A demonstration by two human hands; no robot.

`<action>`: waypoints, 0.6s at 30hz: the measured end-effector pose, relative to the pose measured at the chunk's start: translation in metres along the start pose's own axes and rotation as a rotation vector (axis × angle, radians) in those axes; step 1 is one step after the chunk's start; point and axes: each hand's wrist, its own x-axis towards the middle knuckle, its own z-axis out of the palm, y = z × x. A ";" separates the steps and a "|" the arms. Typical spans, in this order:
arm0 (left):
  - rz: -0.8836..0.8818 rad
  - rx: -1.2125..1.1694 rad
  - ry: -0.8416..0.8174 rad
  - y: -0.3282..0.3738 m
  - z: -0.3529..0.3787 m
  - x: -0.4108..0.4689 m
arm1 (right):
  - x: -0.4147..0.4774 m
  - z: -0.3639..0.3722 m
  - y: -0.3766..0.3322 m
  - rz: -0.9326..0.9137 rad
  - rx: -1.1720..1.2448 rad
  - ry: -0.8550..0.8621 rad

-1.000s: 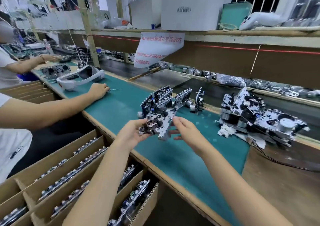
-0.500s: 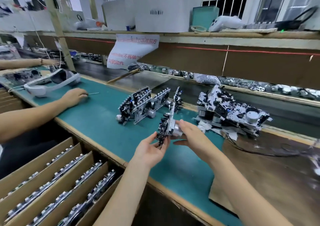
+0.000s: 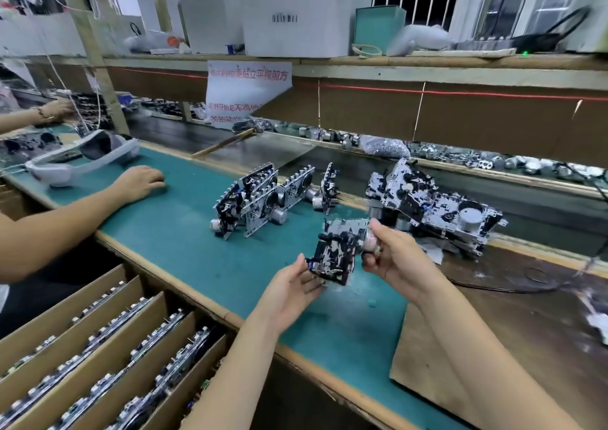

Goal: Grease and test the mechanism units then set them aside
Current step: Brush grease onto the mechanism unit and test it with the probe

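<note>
Far left of the grip, below the bench edge, cardboard trays (image 3: 82, 337) hold units standing on edge in rows. Above them, on the green mat (image 3: 197, 258), rests another person's hand (image 3: 139, 183), with a white headset (image 3: 82, 156) just beyond it. Closer in, up and to the left of the grip, a row of units (image 3: 260, 196) stands upright on the mat. The left hand (image 3: 289, 288) lies open, its fingers fairly straight, touching the lower left edge of the mechanism unit (image 3: 335, 252), which is held tilted above the mat. The right hand (image 3: 394, 258) grasps the unit's right side, fingers curled round its cylindrical motor. Beyond and to the right of the grip, a pile of units (image 3: 434, 202) sits on the bench, and a black cable (image 3: 487, 288) runs off to the right.
</note>
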 end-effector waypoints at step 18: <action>0.072 -0.265 -0.020 -0.022 0.006 0.014 | 0.009 -0.023 0.003 0.088 0.109 0.041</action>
